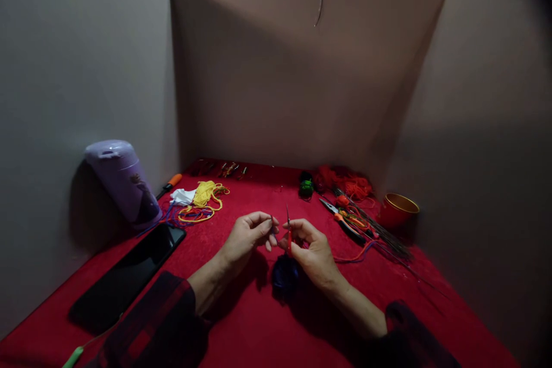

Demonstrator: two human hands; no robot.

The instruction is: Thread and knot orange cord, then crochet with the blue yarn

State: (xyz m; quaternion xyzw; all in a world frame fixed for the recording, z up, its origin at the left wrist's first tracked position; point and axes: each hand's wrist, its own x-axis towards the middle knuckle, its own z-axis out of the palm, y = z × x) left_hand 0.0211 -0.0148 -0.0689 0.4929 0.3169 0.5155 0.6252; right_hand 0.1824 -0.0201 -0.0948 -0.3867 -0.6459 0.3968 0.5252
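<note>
My left hand is closed in a pinch on a thin dark strand, whose exact kind I cannot make out. Close beside it, my right hand grips a small pair of scissors with red handles, the blades pointing up. The fingertips of both hands are nearly together over the red cloth. Just below them lies a ball of dark blue yarn, partly shaded by my right hand.
To the left are a black phone, a purple container leaning on the wall, and yellow yarn. On the right lie pliers, red yarn, thin wires and a red cup. Walls enclose three sides.
</note>
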